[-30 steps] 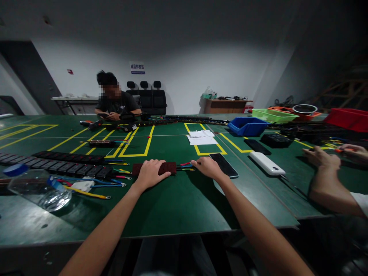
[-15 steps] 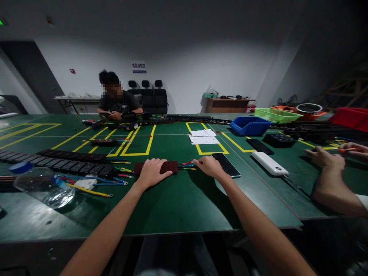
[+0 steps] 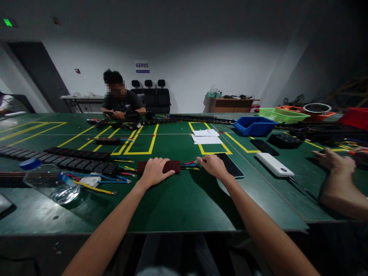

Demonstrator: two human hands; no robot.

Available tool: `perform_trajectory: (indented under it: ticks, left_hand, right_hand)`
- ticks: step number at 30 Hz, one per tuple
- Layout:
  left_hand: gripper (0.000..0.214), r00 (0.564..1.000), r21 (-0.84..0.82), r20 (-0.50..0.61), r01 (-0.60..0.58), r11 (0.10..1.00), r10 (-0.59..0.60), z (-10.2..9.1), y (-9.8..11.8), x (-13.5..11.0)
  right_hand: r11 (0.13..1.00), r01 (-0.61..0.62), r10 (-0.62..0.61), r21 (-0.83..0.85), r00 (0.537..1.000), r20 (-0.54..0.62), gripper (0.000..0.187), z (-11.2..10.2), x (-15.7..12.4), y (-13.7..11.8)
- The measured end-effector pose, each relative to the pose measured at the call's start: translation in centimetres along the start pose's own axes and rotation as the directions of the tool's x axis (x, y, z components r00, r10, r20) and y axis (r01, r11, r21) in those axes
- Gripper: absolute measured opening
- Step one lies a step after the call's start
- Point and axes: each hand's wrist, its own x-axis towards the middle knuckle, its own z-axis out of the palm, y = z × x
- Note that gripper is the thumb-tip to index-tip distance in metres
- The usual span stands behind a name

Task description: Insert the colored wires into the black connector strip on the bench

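Holding the dark-red block [image 3: 173,165] steady favours careful work: the left hand [image 3: 155,172] clasps it, the right hand [image 3: 213,165] curled beside its wires [image 3: 189,165] (whether pinching, unclear).

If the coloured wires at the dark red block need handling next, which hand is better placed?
Likely the right hand: its fingertips are right by the ends of the coloured wires, while the left hand rests over the dark red block.
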Motion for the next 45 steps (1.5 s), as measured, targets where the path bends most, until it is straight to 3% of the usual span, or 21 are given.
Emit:
perform_trajectory:
  ticks: [8,14,23,30,34,38,42,45]
  left_hand:
    - [0.065,1.000,-0.006,0.003,-0.002,1.000,0.002,-0.1,0.0,0.0]
    - [0.065,1.000,0.000,-0.002,-0.003,1.000,0.003,0.0,0.0,0.0]
    - [0.066,1.000,-0.011,0.008,0.005,1.000,-0.005,0.0,0.0,0.0]
    - [0.067,1.000,-0.013,0.012,0.010,1.000,-0.009,0.0,0.0,0.0]
    - [0.067,1.000,-0.021,0.014,0.013,1.000,-0.013,0.0,0.0,0.0]
    - [0.067,1.000,-0.016,0.014,0.011,1.000,-0.011,-0.1,0.1,0.0]
    - [0.066,1.000,-0.009,0.013,0.010,1.000,-0.010,0.0,0.1,-0.1]
    - [0.066,1.000,-0.010,0.009,0.006,1.000,-0.006,0.0,0.0,-0.1]
  right_hand:
    - [1.000,-0.005,0.004,0.014,0.996,0.088,0.056,-0.1,-0.1,-0.1]
    - [0.999,-0.039,0.039,0.010,0.999,0.031,0.048,0.1,0.0,0.2]
    - [0.927,0.131,-0.115,0.351,0.991,-0.067,0.057,0.6,0.8,1.0]
    - [0.995,-0.030,0.031,0.100,1.000,-0.007,0.048,-0.2,0.1,0.3]
    - [0.998,-0.050,0.049,0.040,0.998,0.038,0.051,-0.4,-0.1,0.0]
    - [0.995,0.000,-0.001,0.097,1.000,0.014,0.053,-0.2,0.1,0.2]
    - [0.958,0.138,-0.134,0.251,0.990,-0.032,0.060,-0.1,0.3,0.4]
    - [0.955,0.162,-0.157,0.249,0.987,-0.040,0.059,-0.1,0.3,0.3]
